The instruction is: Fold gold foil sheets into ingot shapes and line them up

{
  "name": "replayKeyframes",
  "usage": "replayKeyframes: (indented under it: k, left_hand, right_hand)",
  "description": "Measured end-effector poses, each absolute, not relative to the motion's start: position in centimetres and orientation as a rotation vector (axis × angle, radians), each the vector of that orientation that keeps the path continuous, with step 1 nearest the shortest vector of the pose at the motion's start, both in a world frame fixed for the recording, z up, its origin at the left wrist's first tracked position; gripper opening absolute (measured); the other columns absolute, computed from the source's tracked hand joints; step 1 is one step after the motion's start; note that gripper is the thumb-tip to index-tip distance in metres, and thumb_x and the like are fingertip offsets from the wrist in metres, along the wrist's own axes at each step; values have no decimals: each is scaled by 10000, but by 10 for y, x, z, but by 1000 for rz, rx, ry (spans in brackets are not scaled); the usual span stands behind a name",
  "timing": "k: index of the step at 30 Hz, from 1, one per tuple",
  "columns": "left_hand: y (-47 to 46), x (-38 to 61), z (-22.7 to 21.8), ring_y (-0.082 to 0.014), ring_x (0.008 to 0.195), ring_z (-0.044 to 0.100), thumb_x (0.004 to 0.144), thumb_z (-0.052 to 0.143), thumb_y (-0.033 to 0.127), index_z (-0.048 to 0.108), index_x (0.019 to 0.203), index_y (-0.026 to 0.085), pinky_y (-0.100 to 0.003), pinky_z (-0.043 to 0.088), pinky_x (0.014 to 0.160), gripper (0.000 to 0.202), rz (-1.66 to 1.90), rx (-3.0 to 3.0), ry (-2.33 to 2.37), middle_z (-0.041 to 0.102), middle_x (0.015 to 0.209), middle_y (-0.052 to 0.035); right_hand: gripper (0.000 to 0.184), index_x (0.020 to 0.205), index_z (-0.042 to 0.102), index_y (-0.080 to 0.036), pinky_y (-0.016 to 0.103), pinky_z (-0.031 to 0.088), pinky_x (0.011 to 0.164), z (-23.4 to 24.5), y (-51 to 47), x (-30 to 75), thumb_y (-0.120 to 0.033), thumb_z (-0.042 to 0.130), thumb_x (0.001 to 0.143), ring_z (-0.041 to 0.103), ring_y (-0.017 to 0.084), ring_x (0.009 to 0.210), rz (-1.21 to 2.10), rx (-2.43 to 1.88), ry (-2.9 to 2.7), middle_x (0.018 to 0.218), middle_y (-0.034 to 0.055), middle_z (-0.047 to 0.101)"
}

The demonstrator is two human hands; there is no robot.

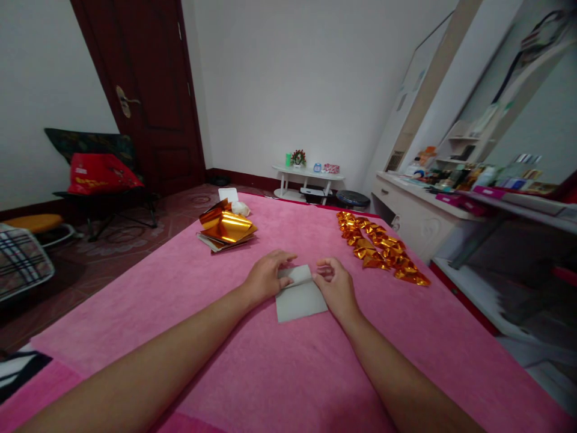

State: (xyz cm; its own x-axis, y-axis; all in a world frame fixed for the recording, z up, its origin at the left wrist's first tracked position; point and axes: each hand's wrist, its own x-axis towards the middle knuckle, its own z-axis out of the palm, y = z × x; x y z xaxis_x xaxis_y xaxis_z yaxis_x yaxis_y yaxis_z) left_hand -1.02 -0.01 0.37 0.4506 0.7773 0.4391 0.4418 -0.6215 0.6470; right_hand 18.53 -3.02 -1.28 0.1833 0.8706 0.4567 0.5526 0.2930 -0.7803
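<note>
A pale grey sheet of paper (301,302) lies on the pink cover in front of me, its far edge folded over toward me in a flap. At the flap's left end, my left hand (269,278) has its thumb on top, with the fingers curled round the far side. My right hand (337,287) pinches the right end of the fold between thumb and bent fingers. Beyond my left hand sits a loose stack of shiny gold foil paper (229,227). Folded gold foil pieces (372,240) lie in rows to the right.
The pink cover (180,300) spreads under everything. Beside the foil stack are a crumpled white bundle (240,208) and a white card (228,194). A dresser (406,204) crowded with bottles stands at the right. At the left, a folding chair holds a red bag (101,173).
</note>
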Motion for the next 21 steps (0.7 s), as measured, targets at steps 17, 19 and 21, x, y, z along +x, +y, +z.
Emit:
replayKeyframes:
  k: [17, 19, 21]
  left_hand:
    - [-14, -30, 18, -164, 751, 577, 782, 632, 419, 665, 995, 211, -243, 411, 666, 300, 616, 2650, 891, 650, 844, -35]
    - [-8, -32, 17, -161, 760, 578, 799, 613, 327, 670, 991, 206, -241, 410, 672, 234, 610, 2651, 921, 653, 850, -36]
    - [-1, -31, 15, -150, 743, 575, 792, 600, 240, 668, 992, 196, -232, 404, 655, 215, 619, 2620, 965, 655, 843, -32]
  right_hand:
    - [473, 1036, 678, -225, 379, 441, 964, 7, -32, 217, 19, 488, 678, 559, 186, 1069, 579, -1078, -2071, 1093, 58, 600]
    - [483, 1050, 664, -226, 385, 420, 989, 7, -35, 215, 25, 480, 680, 534, 191, 1107, 516, -1099, -2044, 1128, 60, 579]
    - [476, 1041, 660, -232, 384, 420, 985, 7, -41, 212, 29, 462, 696, 500, 194, 1146, 403, -1111, -2028, 1195, 67, 526]
